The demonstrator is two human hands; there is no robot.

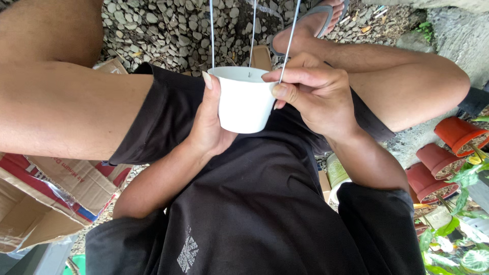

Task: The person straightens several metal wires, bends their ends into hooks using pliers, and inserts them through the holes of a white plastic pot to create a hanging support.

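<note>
Gravel ground (168,25) beneath, flattened cardboard (46,188) at the person's side, terracotta pots (448,153) and leafy plants (468,239) opposite. Nothing blocks the hands. White hanging pot (244,102) held above the lap, three thin wires (253,30) rising from its rim. Left hand (209,122) cups the pot's side, thumb on the rim. Right hand (316,94) pinches one wire at the rim.

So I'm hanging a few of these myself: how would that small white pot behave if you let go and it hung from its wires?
The white pot looks thin-walled and seems empty, so probably light. Cupped in the left hand, it shows no flexing, so likely fairly stiff. The wires the right hand pinches run straight, so they are probably springy; the pot could swing or tilt.
</note>
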